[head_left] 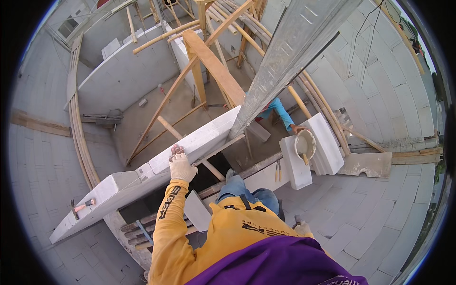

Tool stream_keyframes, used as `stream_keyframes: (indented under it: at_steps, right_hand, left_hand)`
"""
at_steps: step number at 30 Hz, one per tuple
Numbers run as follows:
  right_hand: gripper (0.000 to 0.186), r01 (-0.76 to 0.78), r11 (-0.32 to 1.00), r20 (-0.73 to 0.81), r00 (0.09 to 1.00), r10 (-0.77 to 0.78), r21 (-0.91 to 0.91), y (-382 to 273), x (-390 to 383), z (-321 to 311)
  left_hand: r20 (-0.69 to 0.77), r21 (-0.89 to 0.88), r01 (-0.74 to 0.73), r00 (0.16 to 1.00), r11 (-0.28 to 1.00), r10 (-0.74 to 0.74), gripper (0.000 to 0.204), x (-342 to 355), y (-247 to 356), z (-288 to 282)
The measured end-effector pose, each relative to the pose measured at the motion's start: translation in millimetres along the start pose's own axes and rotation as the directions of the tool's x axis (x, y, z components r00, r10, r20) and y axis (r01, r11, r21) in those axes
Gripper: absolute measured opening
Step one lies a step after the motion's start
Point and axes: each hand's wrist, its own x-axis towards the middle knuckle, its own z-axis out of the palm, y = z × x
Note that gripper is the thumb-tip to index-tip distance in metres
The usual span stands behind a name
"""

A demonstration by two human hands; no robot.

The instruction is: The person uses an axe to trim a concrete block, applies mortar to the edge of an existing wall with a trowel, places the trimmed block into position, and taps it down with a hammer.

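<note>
My left hand (182,166), in a fingertip-less white glove, grips the top of a white block wall (213,130) with its bare fingers curled over. A hammer (83,205) lies on that wall's left end. My right hand (302,229) shows only partly at the lower right, beside my body in a white glove, near a small dark object; what it holds is unclear. To the right, a co-worker's hand (297,129) in a blue sleeve is at a bucket (305,140) with a handled tool in it, beside white blocks (324,145). Trowel-like tools (278,171) stand below the bucket.
Timber beams and poles (216,66) form scaffolding ahead, with a metal column (280,57) rising beside it. Dark openings (142,206) and planks lie below me near my feet (230,175). Block walls (389,85) surround the area, and a board (365,164) rests at the right.
</note>
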Motion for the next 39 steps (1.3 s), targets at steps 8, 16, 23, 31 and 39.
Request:
stream_keyframes:
  at_steps: [8,16,23,31,39]
  right_hand:
    - [0.028,0.024,0.988,-0.081,0.996,-0.037,-0.150,-39.4,-4.3,-68.2]
    - [0.027,-0.107,0.991,-0.178,0.977,0.119,0.077,-87.6,-5.6,-130.3]
    - [0.028,-0.024,0.926,-0.304,0.941,0.147,0.376,-123.4,6.5,-172.2]
    - [0.029,0.278,0.931,-0.356,0.916,-0.183,0.235,-224.4,60.1,-231.2]
    - [0.037,0.556,0.698,-0.225,0.828,-0.514,0.450,-369.6,55.0,-287.4]
  left_hand:
    - [0.040,-0.100,-0.153,0.987,0.983,0.157,0.095,30.7,44.2,-52.3]
    - [0.008,-0.022,-0.441,0.897,0.897,0.441,0.092,96.6,130.9,-45.1]
    - [0.182,-0.012,-0.455,0.875,0.891,0.449,0.070,76.9,144.9,-34.4]
    - [0.139,-0.104,-0.118,0.981,0.988,0.132,0.061,-35.6,112.6,35.8]
    - [0.576,-0.320,0.586,0.744,0.744,-0.338,0.052,-226.3,65.4,204.6]
